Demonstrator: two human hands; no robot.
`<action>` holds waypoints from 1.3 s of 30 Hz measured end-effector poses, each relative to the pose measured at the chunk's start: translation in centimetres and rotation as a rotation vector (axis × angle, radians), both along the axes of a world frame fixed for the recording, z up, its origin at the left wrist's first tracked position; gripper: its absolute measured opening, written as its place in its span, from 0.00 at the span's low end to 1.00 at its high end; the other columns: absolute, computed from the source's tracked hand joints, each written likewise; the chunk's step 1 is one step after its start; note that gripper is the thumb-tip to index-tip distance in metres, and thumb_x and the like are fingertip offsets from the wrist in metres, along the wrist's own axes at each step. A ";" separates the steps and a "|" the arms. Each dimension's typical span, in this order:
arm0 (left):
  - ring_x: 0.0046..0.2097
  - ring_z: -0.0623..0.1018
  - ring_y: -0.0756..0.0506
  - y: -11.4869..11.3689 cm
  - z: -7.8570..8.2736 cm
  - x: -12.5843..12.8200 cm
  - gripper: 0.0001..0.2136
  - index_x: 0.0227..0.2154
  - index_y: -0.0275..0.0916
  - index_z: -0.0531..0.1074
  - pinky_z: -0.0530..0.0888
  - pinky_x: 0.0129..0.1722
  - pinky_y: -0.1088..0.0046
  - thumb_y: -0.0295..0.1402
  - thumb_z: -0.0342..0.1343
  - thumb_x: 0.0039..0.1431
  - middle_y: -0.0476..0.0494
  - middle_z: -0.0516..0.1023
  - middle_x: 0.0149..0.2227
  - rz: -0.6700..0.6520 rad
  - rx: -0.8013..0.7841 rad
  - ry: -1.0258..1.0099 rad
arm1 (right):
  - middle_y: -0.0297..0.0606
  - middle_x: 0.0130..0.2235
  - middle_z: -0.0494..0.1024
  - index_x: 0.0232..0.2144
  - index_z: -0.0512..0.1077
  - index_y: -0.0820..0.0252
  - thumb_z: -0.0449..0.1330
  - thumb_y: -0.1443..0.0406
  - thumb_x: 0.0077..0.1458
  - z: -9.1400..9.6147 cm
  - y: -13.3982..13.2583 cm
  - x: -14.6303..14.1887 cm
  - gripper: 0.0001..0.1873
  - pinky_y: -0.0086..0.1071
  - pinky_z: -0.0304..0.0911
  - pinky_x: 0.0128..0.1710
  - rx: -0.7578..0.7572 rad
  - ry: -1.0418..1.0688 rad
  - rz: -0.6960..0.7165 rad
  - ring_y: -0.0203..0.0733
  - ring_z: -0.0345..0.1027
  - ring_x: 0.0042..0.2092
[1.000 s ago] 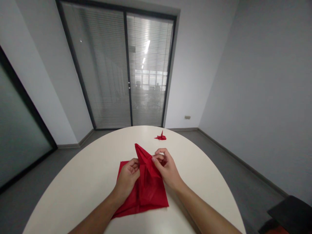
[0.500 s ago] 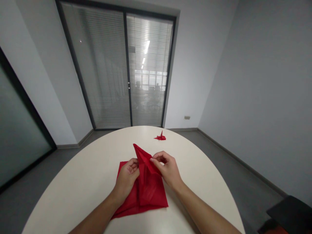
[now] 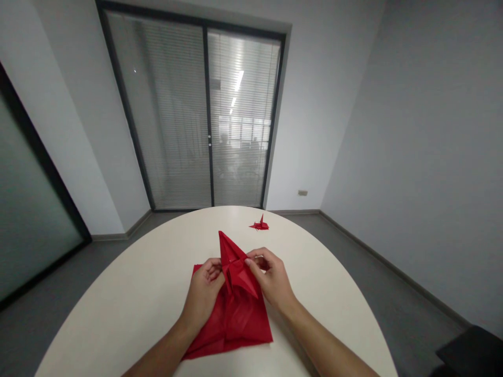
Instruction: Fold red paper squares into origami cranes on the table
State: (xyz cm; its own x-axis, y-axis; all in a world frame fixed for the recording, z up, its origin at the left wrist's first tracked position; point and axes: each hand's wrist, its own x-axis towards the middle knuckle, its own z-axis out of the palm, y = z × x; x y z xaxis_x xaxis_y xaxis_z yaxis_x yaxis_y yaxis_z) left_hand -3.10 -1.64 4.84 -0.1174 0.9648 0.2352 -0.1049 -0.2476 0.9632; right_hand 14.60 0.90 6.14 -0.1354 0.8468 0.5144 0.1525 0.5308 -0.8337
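Observation:
Both my hands pinch a folded piece of red paper (image 3: 238, 272), one at each side. My left hand (image 3: 205, 288) closes thumb and fingers on its left edge, and my right hand (image 3: 271, 272) does the same at the right edge. The folded paper has a tall point rising at the far end and creased flaps spread between my hands. Beneath it lies a wider red sheet (image 3: 251, 332); whether the two are joined I cannot tell. Farther back sits a small folded red paper figure (image 3: 260, 225) with a raised spike, touched by neither hand.
Everything rests on a round cream table (image 3: 129, 293). Behind it stand a glass door with blinds (image 3: 173, 131) and pale walls. A dark chair-like object (image 3: 471, 351) is at the lower right, beyond the table edge.
The flaps between my hands have spread and flattened, showing creases across the middle. The pointed top has turned more toward me. My hands keep their pinch at both sides.

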 end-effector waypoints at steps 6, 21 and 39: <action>0.41 0.80 0.43 -0.5 -0.1 0.3 0.08 0.35 0.38 0.74 0.77 0.43 0.69 0.34 0.59 0.53 0.43 0.81 0.38 0.035 0.030 0.091 | 0.37 0.36 0.75 0.34 0.74 0.57 0.56 0.70 0.59 0.0 -0.1 0.3 0.07 0.33 0.64 0.38 0.204 -0.124 0.001 0.40 0.69 0.37; 0.37 0.81 0.44 -1.2 0.4 0.5 0.11 0.40 0.39 0.71 0.77 0.36 0.71 0.35 0.60 0.54 0.42 0.80 0.41 0.100 0.014 0.085 | 0.41 0.49 0.72 0.51 0.72 0.52 0.57 0.76 0.53 0.3 -1.1 0.0 0.25 0.39 0.65 0.52 0.210 -0.225 0.238 0.44 0.68 0.50; 0.34 0.80 0.46 -1.6 0.4 0.8 0.10 0.43 0.40 0.74 0.77 0.36 0.71 0.36 0.58 0.59 0.43 0.80 0.40 0.057 0.061 0.302 | 0.35 0.33 0.74 0.32 0.72 0.57 0.60 0.67 0.57 0.7 -0.8 -0.5 0.01 0.33 0.63 0.37 0.039 -0.078 0.158 0.39 0.66 0.34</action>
